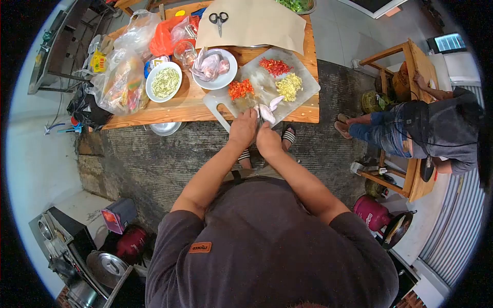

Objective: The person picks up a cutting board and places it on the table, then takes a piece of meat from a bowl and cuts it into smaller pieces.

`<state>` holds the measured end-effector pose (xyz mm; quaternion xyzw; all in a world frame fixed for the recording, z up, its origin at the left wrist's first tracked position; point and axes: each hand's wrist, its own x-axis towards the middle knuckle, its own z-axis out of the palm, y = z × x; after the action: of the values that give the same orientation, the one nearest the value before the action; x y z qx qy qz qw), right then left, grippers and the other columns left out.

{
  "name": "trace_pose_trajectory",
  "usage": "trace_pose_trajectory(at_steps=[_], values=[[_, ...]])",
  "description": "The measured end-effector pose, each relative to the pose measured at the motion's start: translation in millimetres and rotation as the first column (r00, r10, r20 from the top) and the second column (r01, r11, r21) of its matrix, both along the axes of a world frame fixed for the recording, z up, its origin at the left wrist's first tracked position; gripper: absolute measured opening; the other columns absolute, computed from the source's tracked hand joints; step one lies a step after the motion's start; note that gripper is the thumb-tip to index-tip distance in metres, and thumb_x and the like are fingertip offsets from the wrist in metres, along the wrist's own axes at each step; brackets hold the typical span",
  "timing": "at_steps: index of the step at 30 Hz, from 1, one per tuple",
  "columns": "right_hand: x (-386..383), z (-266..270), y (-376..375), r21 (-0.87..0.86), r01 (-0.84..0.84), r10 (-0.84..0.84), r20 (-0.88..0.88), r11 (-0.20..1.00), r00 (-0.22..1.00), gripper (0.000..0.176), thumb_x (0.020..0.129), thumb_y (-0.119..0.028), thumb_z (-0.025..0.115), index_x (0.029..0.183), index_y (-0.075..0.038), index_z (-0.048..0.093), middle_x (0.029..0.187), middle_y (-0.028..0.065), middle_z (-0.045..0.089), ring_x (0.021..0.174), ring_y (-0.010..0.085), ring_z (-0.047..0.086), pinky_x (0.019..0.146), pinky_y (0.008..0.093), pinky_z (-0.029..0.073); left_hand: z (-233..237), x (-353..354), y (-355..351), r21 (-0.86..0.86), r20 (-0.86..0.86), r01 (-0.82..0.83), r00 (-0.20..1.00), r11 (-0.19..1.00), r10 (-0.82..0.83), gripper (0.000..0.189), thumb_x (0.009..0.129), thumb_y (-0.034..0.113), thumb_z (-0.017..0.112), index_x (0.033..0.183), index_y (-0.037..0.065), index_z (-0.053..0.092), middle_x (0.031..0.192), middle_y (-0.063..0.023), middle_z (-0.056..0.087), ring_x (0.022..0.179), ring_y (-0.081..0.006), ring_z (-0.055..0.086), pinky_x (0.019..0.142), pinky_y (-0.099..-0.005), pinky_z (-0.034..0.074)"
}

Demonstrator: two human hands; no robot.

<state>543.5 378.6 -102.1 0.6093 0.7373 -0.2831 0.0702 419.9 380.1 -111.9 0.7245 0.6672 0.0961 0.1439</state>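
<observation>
My right hand (268, 138) is closed around a knife whose handle it mostly covers, at the near edge of the cutting board (306, 88). Beside it, my left hand (243, 126) is closed over the board; what its fingers press on is hidden. Pieces of raw chicken (266, 113) lie just beyond my right hand. Farther up the board are piles of chopped orange-red chili (241, 89), red chili (275, 66) and a pale yellow chopped ingredient (289, 86). A white bowl (231, 73) with raw chicken stands behind the board.
Scissors (219, 21) lie on brown paper (257, 20). A bowl of shredded greens (165, 83), a glass (185, 53) and plastic bags (120, 87) occupy the table's left. Another person (441, 128) stands at a wooden table (418, 179) on the right.
</observation>
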Motion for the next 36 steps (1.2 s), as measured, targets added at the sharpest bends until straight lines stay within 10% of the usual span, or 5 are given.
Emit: trace_pose_trajectory(at_steps=[36], values=[[23, 10, 2, -0.060, -0.064, 0.065, 0.016, 0.996, 0.998, 0.034, 0.095, -0.009, 0.042, 0.119, 0.015, 0.048, 0.098, 0.0322, 0.069, 0.091, 0.0449, 0.070, 0.079, 0.0506, 0.057, 0, 9, -12, 0.068, 0.088, -0.232, 0.970, 0.970, 0.226, 0.022, 0.097, 0.023, 0.055, 0.100, 0.001, 0.053, 0.094, -0.0193, 0.063, 0.084, -0.0348, 0.068, 0.070, -0.0428, 0.057]])
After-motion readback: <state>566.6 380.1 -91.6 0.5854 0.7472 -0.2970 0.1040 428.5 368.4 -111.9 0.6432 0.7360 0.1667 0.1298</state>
